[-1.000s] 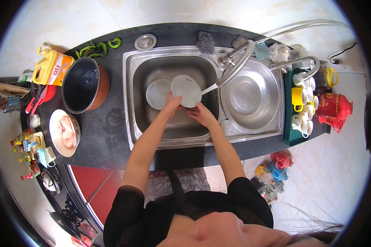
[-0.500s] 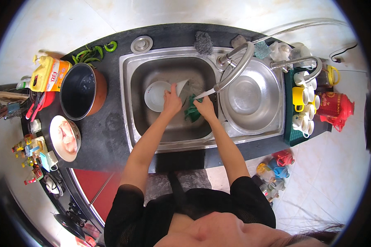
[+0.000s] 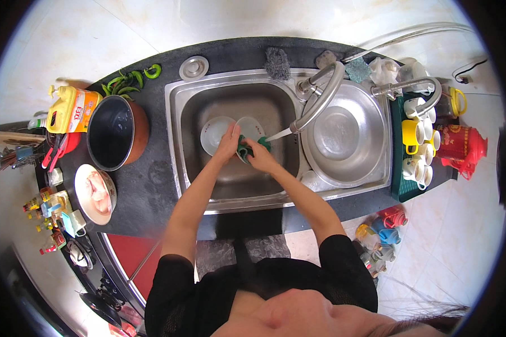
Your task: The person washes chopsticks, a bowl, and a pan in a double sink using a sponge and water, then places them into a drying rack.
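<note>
Over the left basin of the steel sink (image 3: 181, 168), my left hand (image 3: 228, 142) is closed on the near rim of a white bowl (image 3: 249, 128). Its inside faces up. My right hand (image 3: 261, 158) grips a dark green cloth (image 3: 244, 150) against that bowl's near side. Part of the cloth shows past the bowl's right edge. A second white bowl (image 3: 212, 136) lies in the basin to the left, partly behind my left hand. From the right, the pull-out faucet (image 3: 315, 112) points its spout at the held bowl, with a pale stream of water at its tip.
A large steel bowl (image 3: 371, 151) fills the right basin. Left on the black counter stand a deep pot (image 3: 137, 135), a bowl of raw meat (image 3: 111, 191) and green peppers (image 3: 129, 80). A green tray (image 3: 396, 177) of cups is at the right, beside a red thermos (image 3: 461, 143).
The held bowl has turned from tilted on edge to facing up and moved slightly left. My right hand has brought the cloth left and nearer, against the bowl.
</note>
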Action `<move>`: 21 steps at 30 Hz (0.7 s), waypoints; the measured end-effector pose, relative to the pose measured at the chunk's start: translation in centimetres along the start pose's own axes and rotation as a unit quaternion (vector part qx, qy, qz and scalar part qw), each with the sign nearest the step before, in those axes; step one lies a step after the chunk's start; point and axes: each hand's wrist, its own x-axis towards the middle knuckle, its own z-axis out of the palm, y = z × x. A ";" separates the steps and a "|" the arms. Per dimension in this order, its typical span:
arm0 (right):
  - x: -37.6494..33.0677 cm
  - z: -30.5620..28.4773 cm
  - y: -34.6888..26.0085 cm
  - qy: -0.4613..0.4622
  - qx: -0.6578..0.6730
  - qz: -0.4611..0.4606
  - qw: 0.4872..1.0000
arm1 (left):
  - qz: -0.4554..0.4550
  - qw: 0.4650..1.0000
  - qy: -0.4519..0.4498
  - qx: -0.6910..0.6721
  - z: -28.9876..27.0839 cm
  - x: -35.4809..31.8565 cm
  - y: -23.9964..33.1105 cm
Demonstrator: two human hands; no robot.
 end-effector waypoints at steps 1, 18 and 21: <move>0.5 0.6 -0.8 0.023 0.088 0.087 0.992 | -0.026 0.999 -0.013 -0.029 -0.2 -0.7 0.7; 1.3 -0.9 5.3 0.347 0.266 0.233 0.868 | 0.096 0.977 0.129 -0.138 4.0 0.5 0.4; 0.0 1.0 2.1 0.317 0.512 0.312 0.735 | 0.029 0.962 0.140 -0.233 4.3 0.6 0.2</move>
